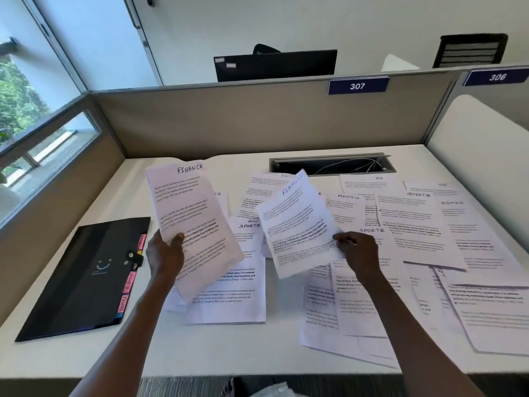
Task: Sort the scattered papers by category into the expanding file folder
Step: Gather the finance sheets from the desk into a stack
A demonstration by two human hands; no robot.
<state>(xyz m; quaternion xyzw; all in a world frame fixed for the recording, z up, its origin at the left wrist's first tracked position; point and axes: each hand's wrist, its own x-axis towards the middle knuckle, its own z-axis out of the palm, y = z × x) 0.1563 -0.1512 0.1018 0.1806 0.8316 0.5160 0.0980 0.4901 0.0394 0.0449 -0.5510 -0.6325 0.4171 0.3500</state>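
Papers point(406, 224) lay scattered over the right and middle of the white surface point(86, 353), headed HR, ADMIN and SPORTS. Left hand point(164, 255) gripped a sheet headed FINANCE point(194, 224) by its left edge, lifted above the pile. Right hand point(359, 250) pinched a second sheet point(297, 224) at its right edge, tilted and blurred. Closed black expanding file folder point(86, 279) rested flat at the left, pink tabs point(128, 285) along its right side.

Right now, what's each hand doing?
Left hand: holding the FINANCE sheet.
Right hand: pinching a blurred sheet.
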